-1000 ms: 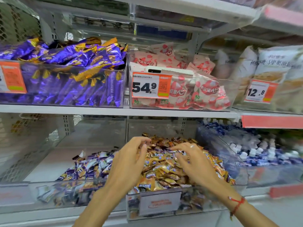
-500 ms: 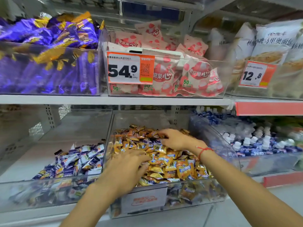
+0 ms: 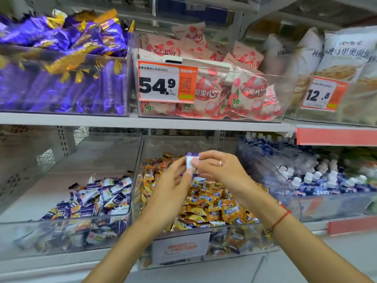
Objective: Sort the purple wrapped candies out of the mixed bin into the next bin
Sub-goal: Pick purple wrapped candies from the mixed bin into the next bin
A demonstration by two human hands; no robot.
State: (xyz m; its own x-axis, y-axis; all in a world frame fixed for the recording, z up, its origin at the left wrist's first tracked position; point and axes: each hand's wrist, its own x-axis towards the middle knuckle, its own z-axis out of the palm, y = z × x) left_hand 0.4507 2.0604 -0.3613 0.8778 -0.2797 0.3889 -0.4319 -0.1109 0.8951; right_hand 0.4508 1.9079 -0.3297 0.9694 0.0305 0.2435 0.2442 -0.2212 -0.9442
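- Purple wrapped candy point(image 3: 191, 161) up at center of frame, above mixed bin point(image 3: 206, 245) w/ orange candies.
- Right hand point(image 3: 221, 167) pinching it from the right, thumb + fingers curled on wrapper.
- Left hand point(image 3: 173, 185) just below-left, fingertips touching candy's lower edge, fingers loosely bent; real grip or not, can't tell.
- Next bin point(image 3: 67, 234) w/ purple/white candies at lower left, right beside mixed one.

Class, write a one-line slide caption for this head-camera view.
Both hands, left and right, pinch one purple wrapped candy above the orange-candy bin.
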